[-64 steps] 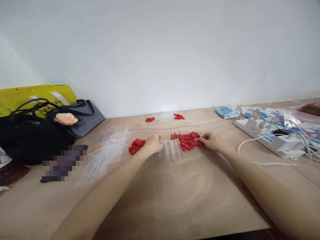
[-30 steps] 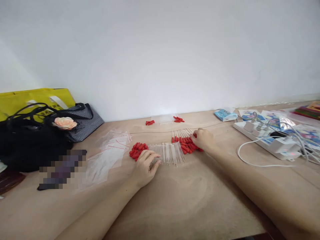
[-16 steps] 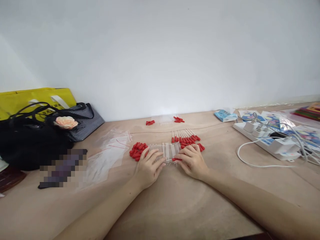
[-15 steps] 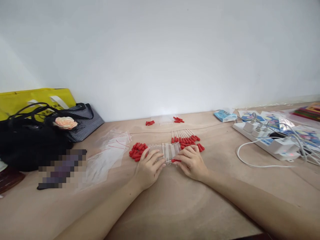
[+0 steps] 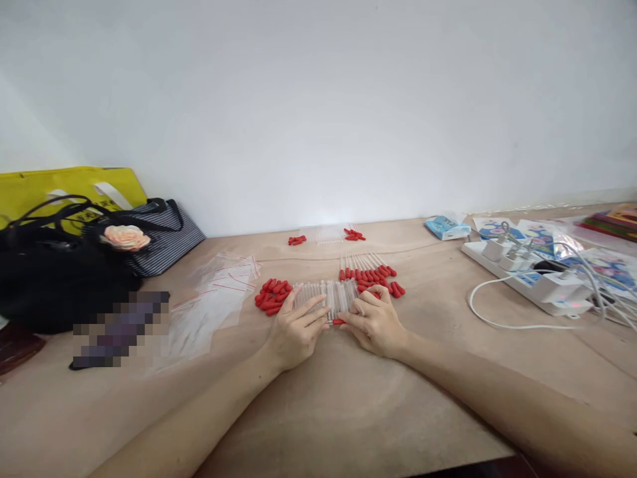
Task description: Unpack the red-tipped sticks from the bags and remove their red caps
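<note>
Several clear glass dropper tubes [image 5: 341, 295] lie side by side in a row between my hands. My left hand [image 5: 298, 330] rests over the row's left part, its thumb and forefinger closed on a tube end near the lower edge. Between the finger and thumb of my right hand [image 5: 374, 324] is a red rubber bulb [image 5: 338, 321], its tip against that tube end; the exact contact is too small to make out. A pile of loose red bulbs [image 5: 272, 297] sits beside my left fingers. Beyond my right hand lie droppers with red bulbs fitted [image 5: 365, 273].
Clear zip bags [image 5: 204, 318] lie at left, near a black bag [image 5: 64, 285] and a striped bag [image 5: 169, 236]. On the right stand a white power strip [image 5: 527, 279] with cables and a blue packet [image 5: 446, 228]. More red bulbs [image 5: 297, 240] lie by the wall.
My right hand has shifted slightly left with the red bulb, bringing it close to my left fingertips. Its fingers are more curled. The view has tilted a little.
</note>
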### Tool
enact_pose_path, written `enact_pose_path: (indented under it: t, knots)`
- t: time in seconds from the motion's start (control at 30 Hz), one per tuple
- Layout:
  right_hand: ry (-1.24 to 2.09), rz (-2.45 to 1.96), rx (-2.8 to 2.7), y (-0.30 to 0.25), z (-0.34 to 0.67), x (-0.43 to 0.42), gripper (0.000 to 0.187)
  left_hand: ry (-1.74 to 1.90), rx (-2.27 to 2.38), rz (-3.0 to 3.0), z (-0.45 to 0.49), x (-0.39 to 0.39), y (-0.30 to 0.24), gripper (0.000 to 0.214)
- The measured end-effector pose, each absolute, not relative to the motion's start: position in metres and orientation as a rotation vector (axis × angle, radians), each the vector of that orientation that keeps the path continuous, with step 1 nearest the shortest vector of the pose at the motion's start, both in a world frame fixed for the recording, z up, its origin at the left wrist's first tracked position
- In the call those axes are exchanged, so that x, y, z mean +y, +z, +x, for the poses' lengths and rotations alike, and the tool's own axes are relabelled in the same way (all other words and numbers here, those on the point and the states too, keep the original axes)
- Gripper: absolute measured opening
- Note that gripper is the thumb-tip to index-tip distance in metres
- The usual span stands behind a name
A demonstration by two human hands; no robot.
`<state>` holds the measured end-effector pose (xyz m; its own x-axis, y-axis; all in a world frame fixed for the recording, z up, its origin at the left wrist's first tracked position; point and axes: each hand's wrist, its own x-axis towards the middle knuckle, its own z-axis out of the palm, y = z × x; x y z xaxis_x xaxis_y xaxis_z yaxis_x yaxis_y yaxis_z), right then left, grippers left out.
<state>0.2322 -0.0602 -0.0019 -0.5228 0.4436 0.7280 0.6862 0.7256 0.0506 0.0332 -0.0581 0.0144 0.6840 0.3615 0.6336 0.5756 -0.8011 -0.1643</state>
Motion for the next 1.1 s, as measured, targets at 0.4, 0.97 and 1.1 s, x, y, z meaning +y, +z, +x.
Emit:
enact_pose_path:
  t: [0.4,0.97,1.1]
  knots:
    - [-0.451,-0.808,-2.221,-0.003,0.233,-0.062,0.018,-0.77,-0.726,-2.53,0.031,-0.059,0.015,0.021]
    - [-0.362,-0.874,-2.04,-0.002,0.239,-0.055,0.014,-1.028,-0.973,-2.469,0.017,-0.058,0.012,0.018]
    - [-0.364,-1.087,-1.902,0.0,0.251,-0.043,0.017,-1.073,-1.385,-2.507,0.019,-0.053,0.012,0.024]
